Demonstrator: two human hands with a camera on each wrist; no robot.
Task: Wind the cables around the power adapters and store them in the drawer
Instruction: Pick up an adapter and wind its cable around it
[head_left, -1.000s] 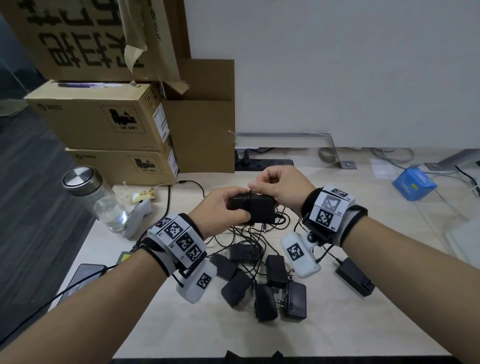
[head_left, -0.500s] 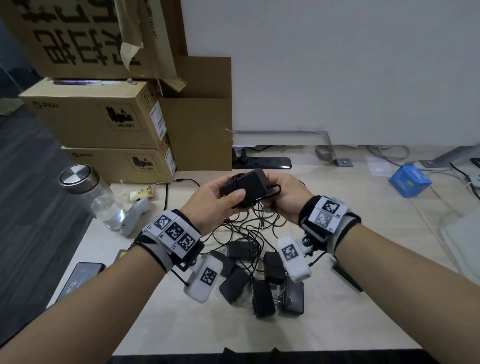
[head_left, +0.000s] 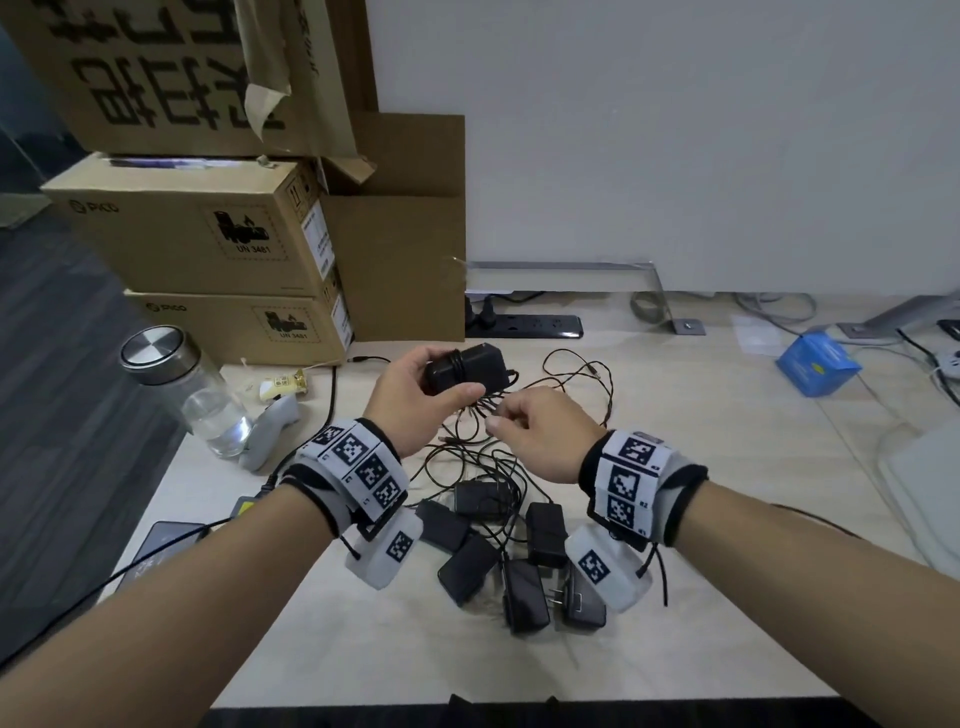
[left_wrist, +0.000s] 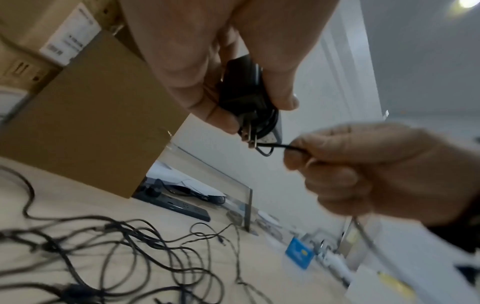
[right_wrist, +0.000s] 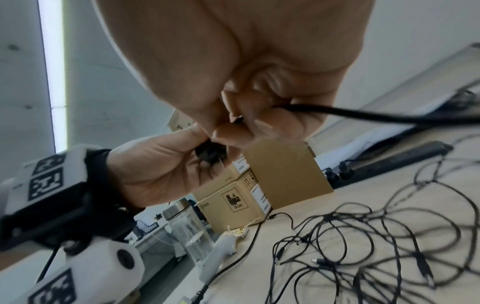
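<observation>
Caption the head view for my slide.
Left hand holds a power adapter while right hand pinches its cable.

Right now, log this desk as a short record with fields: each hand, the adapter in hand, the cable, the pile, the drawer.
left hand: grips the adapter, raised above the desk
right hand: pinches the cable
adapter: black, several cable turns already round it
cable: runs from the adapter's wound end into the right grip
pile: unwound black adapters with tangled cables on the desk
drawer: not in view
</observation>
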